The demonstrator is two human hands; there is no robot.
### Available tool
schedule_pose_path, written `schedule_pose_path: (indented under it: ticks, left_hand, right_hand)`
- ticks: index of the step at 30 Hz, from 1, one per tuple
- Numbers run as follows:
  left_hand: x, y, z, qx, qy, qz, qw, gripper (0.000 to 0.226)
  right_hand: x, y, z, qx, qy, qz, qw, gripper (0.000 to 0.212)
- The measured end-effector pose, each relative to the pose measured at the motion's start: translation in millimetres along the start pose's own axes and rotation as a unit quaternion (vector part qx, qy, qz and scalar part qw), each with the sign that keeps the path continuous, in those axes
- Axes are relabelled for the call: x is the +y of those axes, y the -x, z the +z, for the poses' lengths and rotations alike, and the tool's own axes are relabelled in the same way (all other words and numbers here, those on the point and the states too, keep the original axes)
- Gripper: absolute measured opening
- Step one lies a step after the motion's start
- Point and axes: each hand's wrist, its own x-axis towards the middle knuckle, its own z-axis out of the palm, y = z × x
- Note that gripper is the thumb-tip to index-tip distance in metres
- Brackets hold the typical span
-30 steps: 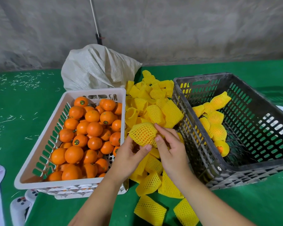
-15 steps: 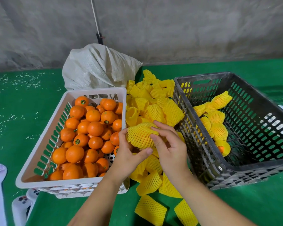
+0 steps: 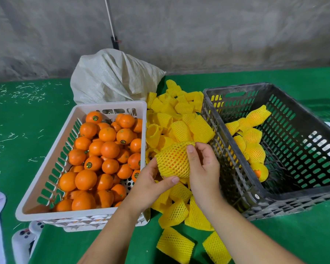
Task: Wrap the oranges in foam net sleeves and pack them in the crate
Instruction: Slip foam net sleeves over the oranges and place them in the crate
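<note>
Centrally, low in the view, both hands hold one sleeved orange [image 3: 174, 161] above the heap of loose foam net sleeves [image 3: 179, 126]; the left hand [image 3: 151, 184] cups it from below at about seven o'clock, thumb curled up against its underside; the right hand [image 3: 203, 168] grips it from the three o'clock side, fingers bent over the top; orange skin shows through the yellow mesh, and the sleeve's far end tapers toward one o'clock.

At nine o'clock from the hands sits a white basket [image 3: 46, 174] piled with bare oranges [image 3: 103, 155], several bearing small round stickers; at three o'clock stands the dark grey crate [image 3: 227, 168], its near left corner just beside the right wrist; inside it, along the left wall, lie several wrapped oranges [image 3: 252, 138] in yellow netting, one at the near end showing orange peel.

More empty sleeves spread toward six o'clock on the green worktop [image 3: 23, 134], which is flecked with pale shreds at ten o'clock; a white woven sack [image 3: 112, 77] slumps at twelve o'clock behind the basket, against a grey wall [image 3: 217, 31]; a white controller-like object [image 3: 25, 239] lies at the lower left edge.
</note>
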Motion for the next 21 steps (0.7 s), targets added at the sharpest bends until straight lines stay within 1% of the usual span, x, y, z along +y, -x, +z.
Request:
schedule_pose_path:
  ticks: [2, 3, 4, 5, 6, 8, 9, 11, 12, 13, 14, 15, 16, 17, 18, 19, 21]
  left_hand:
    - [-0.6, -0.2, 2.6, 0.006, -0.008, 0.014, 1.0, 0.07]
    - [-1.4, -0.3, 3.5, 0.011, -0.02, 0.023, 0.999, 0.071]
    - [-2.5, -0.6, 3.6, 0.02, -0.033, 0.027, 0.999, 0.072]
    - [-3.0, -0.5, 3.7, 0.03, -0.038, 0.021, 0.999, 0.076]
    - [-5.0, -0.2, 3.5, 0.034, -0.04, 0.011, 0.999, 0.08]
    - [-8.8, 0.9, 1.8, 0.053, -0.054, 0.009, 0.997, 0.085]
    - [-10.1, 1.0, -0.2, 0.069, -0.051, 0.016, 0.996, 0.082]
    - [-9.7, -0.7, -9.5, 0.124, -0.01, 0.017, 0.992, 0.066]
    - [-10.0, -3.0, -16.9, 0.154, 0.006, 0.01, 0.988, 0.055]
    - [-10.9, -7.0, -25.7, 0.183, -0.008, 0.003, 0.983, 0.046]
    - [-14.5, -11.9, -36.6, 0.21, -0.06, -0.003, 0.976, 0.039]
    - [-20.7, -17.4, -50.5, 0.231, -0.123, -0.014, 0.965, 0.035]
    - [-27.6, -23.6, -64.1, 0.245, -0.18, -0.031, 0.952, 0.034]
    - [-36.3, -29.8, -77.2, 0.245, -0.229, -0.063, 0.94, 0.039]
    - [-48.5, -35.5, -89.6, 0.223, -0.281, -0.109, 0.927, 0.049]
    - [-59.8, -41.2, -97.2, 0.178, -0.332, -0.159, 0.913, 0.062]
    - [-77.8, -48.9, -99.6, 0.061, -0.393, -0.249, 0.883, 0.085]
  right_hand:
    - [1.6, 6.5, 0.8, -0.087, -0.011, 0.096, 0.992, 0.067]
    - [1.6, 8.2, 0.3, -0.124, -0.015, 0.13, 0.984, 0.074]
    - [1.8, 7.1, -1.7, -0.152, -0.021, 0.142, 0.978, 0.072]
    - [1.1, 2.8, -5.7, -0.171, -0.023, 0.136, 0.976, 0.064]
    - [-0.1, -4.5, -11.1, -0.174, -0.01, 0.115, 0.978, 0.054]
    - [-7.5, -22.7, -26.3, -0.136, 0.028, 0.064, 0.988, 0.041]
    - [-12.0, -35.0, -37.0, -0.1, 0.043, 0.049, 0.993, 0.042]
    - [-20.6, -63.9, -62.4, -0.009, 0.074, 0.021, 0.997, 0.052]
    - [-23.5, -78.3, -76.0, 0.043, 0.108, -0.001, 0.993, 0.056]
    - [-23.1, -91.9, -90.1, 0.091, 0.157, -0.023, 0.983, 0.056]
    - [-19.1, -104.0, -102.0, 0.126, 0.213, -0.036, 0.968, 0.055]
    - [-13.8, -113.0, -110.0, 0.138, 0.269, -0.034, 0.953, 0.058]
    - [-7.8, -117.3, -112.7, 0.128, 0.325, -0.014, 0.937, 0.067]
    - [-1.2, -116.2, -111.3, 0.104, 0.393, 0.012, 0.914, 0.077]
    - [5.6, -112.1, -107.7, 0.07, 0.473, 0.017, 0.878, 0.087]
    - [10.6, -107.1, -103.2, 0.031, 0.552, -0.013, 0.833, 0.094]
    - [20.1, -101.2, -96.7, -0.042, 0.66, -0.132, 0.739, 0.099]
